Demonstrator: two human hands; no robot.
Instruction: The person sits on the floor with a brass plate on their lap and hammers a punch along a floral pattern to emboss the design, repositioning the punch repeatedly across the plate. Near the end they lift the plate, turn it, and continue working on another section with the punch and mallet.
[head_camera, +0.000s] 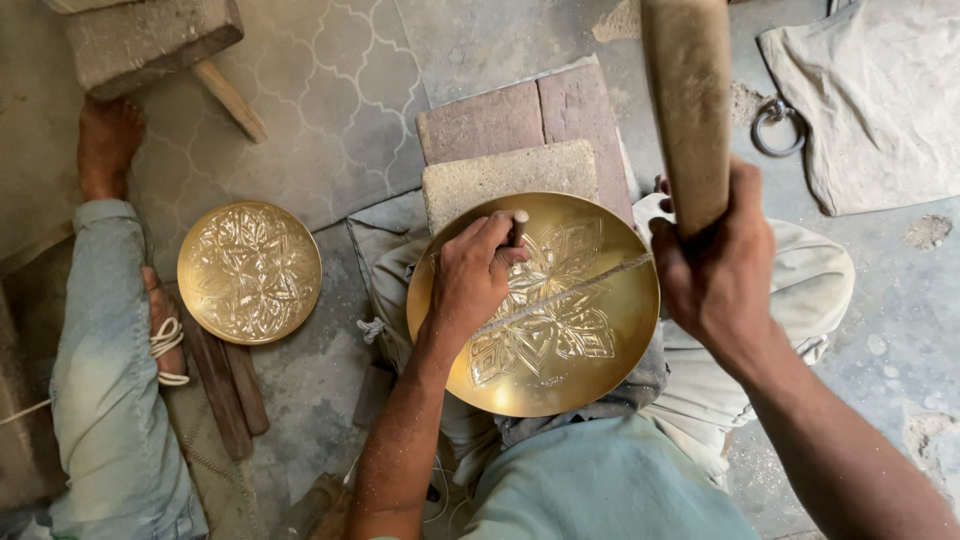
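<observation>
Roughly halfway: my left hand (470, 275) pinches a small punch (519, 226) upright on the brass plate (590, 370) over my lap, right hand (712, 270) clenched round a raised wooden mallet (688, 100), flower motif chased on the near half, far half only partly cut.

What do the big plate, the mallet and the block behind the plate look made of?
Plate: likely brass, yellow metallic sheen, engraved floral lines. Mallet in the right hand: apparently wood, dull tan, worn. Block: stone or concrete, coarse and grainy.
</observation>
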